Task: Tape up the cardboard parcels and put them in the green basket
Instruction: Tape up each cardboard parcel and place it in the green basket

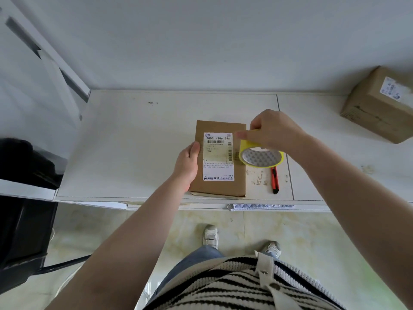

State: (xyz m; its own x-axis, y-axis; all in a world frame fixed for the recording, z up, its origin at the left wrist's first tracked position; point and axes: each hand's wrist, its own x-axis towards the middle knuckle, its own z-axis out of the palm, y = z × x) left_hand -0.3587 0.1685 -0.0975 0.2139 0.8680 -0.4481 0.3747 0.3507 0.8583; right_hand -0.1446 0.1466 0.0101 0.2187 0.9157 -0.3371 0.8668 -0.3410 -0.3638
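- Two cardboard parcels sit on the white counter (145,130): a flat parcel (220,189) near the front edge, and a second parcel (375,110) well apart at the far right, tilted and cut off by the frame's edge.
- One roll of yellow tape (261,156) hangs over the flat parcel's right edge; one red utility knife (274,180) lies on the counter just right of that parcel.
- The left hand (187,164) rests along the flat parcel's left side, fingers straight and together, thumb on top.
- The right hand (272,133) holds the roll, thumb and forefinger pinching its yellow edge.
- The flat parcel is plain brown with a white shipping label (218,156) (barcode, printed "780C H306 34A") facing up.
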